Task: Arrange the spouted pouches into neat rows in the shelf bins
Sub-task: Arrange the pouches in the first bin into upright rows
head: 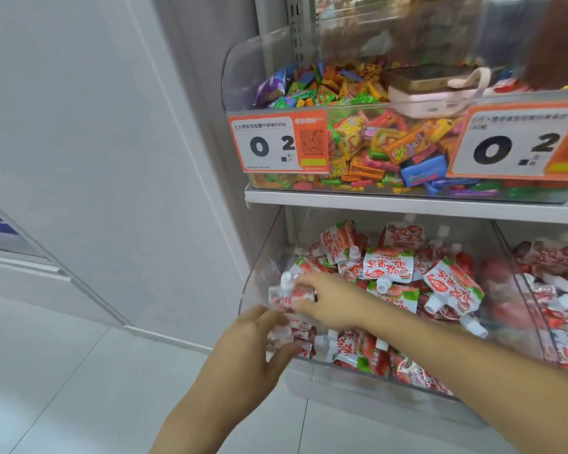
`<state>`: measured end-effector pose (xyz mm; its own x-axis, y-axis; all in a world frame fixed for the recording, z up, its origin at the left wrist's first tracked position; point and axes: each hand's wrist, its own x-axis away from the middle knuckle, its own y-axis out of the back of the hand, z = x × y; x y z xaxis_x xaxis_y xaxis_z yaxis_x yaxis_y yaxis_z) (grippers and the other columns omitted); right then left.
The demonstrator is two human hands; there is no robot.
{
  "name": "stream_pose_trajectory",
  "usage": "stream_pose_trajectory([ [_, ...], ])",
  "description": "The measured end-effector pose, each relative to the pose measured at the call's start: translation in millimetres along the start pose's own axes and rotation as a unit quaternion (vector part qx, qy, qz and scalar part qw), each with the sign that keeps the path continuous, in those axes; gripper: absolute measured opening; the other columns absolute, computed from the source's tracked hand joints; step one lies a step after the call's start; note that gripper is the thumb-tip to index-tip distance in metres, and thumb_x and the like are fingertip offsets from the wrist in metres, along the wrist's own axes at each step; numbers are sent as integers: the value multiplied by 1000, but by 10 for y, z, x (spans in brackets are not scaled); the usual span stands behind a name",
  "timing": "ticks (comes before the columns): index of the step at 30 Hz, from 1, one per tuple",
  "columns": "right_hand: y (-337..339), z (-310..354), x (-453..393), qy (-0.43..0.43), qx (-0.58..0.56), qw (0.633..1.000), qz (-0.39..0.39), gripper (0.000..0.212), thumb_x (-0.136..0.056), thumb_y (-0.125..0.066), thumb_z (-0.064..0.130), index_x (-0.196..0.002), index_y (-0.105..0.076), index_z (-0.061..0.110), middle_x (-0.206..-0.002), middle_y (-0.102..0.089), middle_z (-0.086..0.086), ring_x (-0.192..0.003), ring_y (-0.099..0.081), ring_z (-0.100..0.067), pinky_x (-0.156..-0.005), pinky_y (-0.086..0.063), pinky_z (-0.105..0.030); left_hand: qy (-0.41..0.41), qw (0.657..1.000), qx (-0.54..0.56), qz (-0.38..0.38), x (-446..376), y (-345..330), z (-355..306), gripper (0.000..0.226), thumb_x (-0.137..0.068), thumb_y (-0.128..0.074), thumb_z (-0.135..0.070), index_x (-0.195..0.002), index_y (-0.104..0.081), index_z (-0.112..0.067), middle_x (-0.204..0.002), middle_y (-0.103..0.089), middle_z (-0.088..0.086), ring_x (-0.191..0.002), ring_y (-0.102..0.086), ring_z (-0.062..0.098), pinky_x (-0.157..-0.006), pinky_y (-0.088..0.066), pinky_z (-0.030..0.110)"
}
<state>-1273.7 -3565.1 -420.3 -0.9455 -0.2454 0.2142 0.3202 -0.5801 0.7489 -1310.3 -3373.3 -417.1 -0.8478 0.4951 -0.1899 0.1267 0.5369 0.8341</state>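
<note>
A shop shelf unit is seen against a pale wall, with a light tiled floor below. On the lower level a clear plastic bin is filled with red, white and green spouted pouches, which lie jumbled at many angles, their white caps pointing different ways. A second clear bin of similar pouches is set just beside it on the right, only partly in view.

The right hand is reached into the front left corner of the first bin, and one pouch is pinched there between its thumb and fingers, the white cap pointing up beside the bin wall. The left hand is held at the same corner, outside the front wall, its fingers loosely spread with the tips against the clear plastic; nothing is seen to be gripped by it, so that grip is spread while the right grip is pinched on the pouch.

On the shelf above, another clear bin is heaped with small coloured sweets. A pale pink device with a strap is laid on top of the sweets. Two orange-edged price labels are fixed to that bin's front, each printed with a large "0.2"; the smaller text is too blurred to be read.
</note>
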Motion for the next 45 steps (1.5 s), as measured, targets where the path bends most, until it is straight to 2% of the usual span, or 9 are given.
stream_pose_trajectory([
  [6,74,79,-193,9,184,979,93,13,-94,-55,19,-87,-54,8,-78,-50,-6,-64,-42,-18,-53,-33,-32,7,996,-7,-87,92,45,111,22,-85,-71,-38,-105,-65,-30,-100,-54,-22,-88,-55,-3,-77,-45,13],
  [9,109,37,-227,23,123,984,124,13,-94,-60,19,-95,-47,22,-96,-59,-5,-81,-57,-24,-67,-49,-40,38,985,-13,-165,109,57,90,48,-81,-73,-40,-123,-52,-28,-112,-43,-15,-101,-48,2,-86,-38,12],
  [13,354,19,-291,21,88,971,219,37,-91,-61,8,-121,-62,30,-123,-67,3,-110,-65,-18,-94,-55,-40,151,985,58,-54,85,-25,186,78,-75,-70,-60,-137,-35,-29,-119,-50,-17,-102,-53,-1,-85,-48,21],
  [17,425,-71,-580,53,146,988,-12,33,-90,-59,9,-118,-68,24,-114,-70,3,-92,-62,-10,-75,-47,-19,155,983,87,-54,59,-68,268,70,-72,-73,-59,-128,-39,-34,-106,-53,-22,-91,-56,-2,-71,-47,15],
  [23,288,-189,-829,2,273,959,75,80,-76,-82,40,-143,-45,16,-136,-55,-6,-117,-56,-27,-95,-46,-31,146,982,107,-62,81,-110,315,69,-71,-72,-60,-127,-38,-36,-106,-51,-25,-93,-56,-4,-76,-50,19],
  [28,283,-49,-807,19,290,957,-11,33,-75,-80,21,-100,-66,4,-93,-66,-11,-76,-63,-26,-64,-56,-39,147,983,99,-57,60,-90,310,69,-71,-71,-61,-126,-37,-38,-105,-51,-24,-94,-55,-3,-75,-50,20],
  [38,263,-124,-515,-38,67,973,-219,39,-67,-83,46,-79,-59,17,-69,-57,8,-63,-54,-11,-52,-38,-28,149,982,99,-53,53,-77,312,69,-72,-72,-59,-127,-37,-35,-104,-51,-23,-93,-54,-3,-75,-48,17],
  [41,221,-130,-507,-34,146,982,-112,58,-72,-75,62,-76,-61,6,-72,-64,-10,-65,-59,-23,-57,-43,-38,157,980,105,-56,36,-65,306,69,-69,-75,-60,-123,-40,-36,-100,-55,-20,-90,-57,-1,-74,-51,20],
  [45,270,-74,-519,18,156,987,-23,61,-78,-75,56,-117,-60,11,-89,-66,-11,-75,-57,-19,-69,-46,-40,195,973,119,-40,32,-32,278,73,-60,-76,-67,-119,-45,-36,-97,-61,-16,-89,-61,1,-75,-53,24],
])
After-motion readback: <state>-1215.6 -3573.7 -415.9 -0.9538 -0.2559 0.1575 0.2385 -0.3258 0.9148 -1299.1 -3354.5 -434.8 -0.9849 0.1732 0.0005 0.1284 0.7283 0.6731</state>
